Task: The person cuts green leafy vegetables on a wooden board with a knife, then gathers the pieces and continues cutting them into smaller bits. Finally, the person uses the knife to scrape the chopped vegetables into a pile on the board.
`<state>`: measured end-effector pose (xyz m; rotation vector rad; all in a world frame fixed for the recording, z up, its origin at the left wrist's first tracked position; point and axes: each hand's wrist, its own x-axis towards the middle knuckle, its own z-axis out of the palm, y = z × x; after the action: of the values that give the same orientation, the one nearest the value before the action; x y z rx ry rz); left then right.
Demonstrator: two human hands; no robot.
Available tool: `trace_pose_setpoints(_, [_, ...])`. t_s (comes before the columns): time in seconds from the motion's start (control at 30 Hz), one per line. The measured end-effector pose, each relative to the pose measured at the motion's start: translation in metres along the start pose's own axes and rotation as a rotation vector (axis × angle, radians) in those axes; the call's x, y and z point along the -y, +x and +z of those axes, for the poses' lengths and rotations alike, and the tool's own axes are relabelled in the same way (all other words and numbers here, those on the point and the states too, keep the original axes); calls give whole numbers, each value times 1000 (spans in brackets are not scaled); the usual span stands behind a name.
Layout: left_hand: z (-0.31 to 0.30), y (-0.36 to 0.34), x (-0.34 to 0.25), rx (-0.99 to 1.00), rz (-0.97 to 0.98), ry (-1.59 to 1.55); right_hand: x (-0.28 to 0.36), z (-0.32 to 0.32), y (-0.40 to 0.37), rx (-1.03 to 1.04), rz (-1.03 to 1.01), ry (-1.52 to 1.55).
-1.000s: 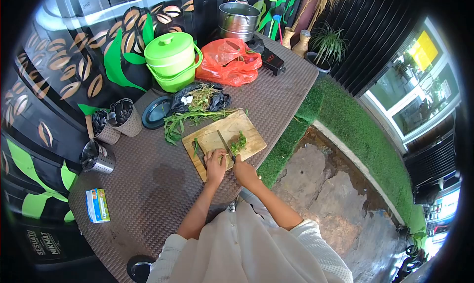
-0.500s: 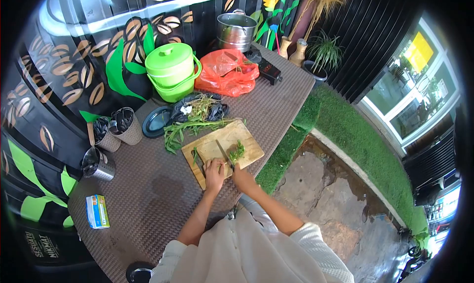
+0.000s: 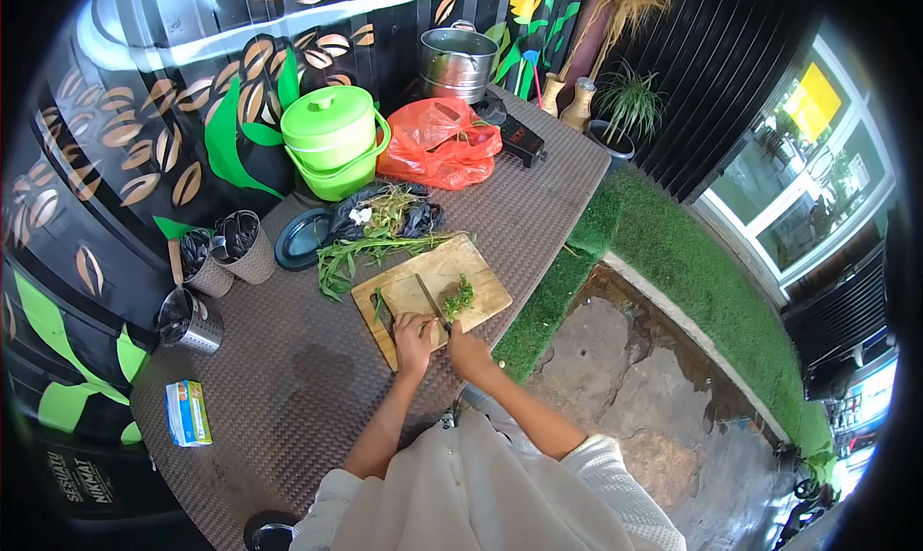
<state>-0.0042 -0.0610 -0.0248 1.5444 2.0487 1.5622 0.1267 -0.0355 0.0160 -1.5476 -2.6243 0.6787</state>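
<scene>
A wooden cutting board (image 3: 478, 265) lies at an angle near the table's edge. My right hand (image 3: 469, 352) is closed round the handle of a knife (image 3: 429, 293), whose blade points away from me across the board. Just left of it, my left hand (image 3: 414, 339) presses down on the board with bent fingers; what they hold is mostly hidden. Chopped greens (image 3: 461, 297) are heaped right of the blade. A few green bits (image 3: 378, 302) sit by the board's left slot. Long leafy stems (image 3: 361, 251) rest on the table beyond the board.
Behind the stems are a black plastic bag (image 3: 419, 216), a dark plate (image 3: 303, 237), a green lidded bucket (image 3: 332, 145), a red plastic bag (image 3: 437, 147), a stove (image 3: 522, 141) and a metal pot (image 3: 460, 65). Utensil cups (image 3: 243, 248) and a tissue pack (image 3: 187, 413) stand left.
The view has shifted slightly. Both hands stay at nearly the same place on the board, the knife still beside my left fingers. A small pale bit now shows by my right wrist.
</scene>
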Motion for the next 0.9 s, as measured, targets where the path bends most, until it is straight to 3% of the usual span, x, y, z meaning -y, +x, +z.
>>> trace_pose_setpoints(0.1, [-5,0,-4,96,-21,65,12,17,-2,-25,94,-1])
trace_pose_setpoints(0.27, [-7,-5,-4,88,107,159,5,9,30,-79,-37,36])
trace_pose_setpoints(0.4, [-7,-3,1,121,47,91,-3,2,24,-43,-59,74])
trace_pose_setpoints(0.53, [-9,0,0,110,30,62,9,10,-1,-14,70,62])
trace_pose_setpoints(0.83, [-14,-3,-11,31,17,78,2,-8,20,22,-30,142])
trace_pose_setpoints(0.9, [-14,-3,-11,1,17,91,5,4,7,16,26,122])
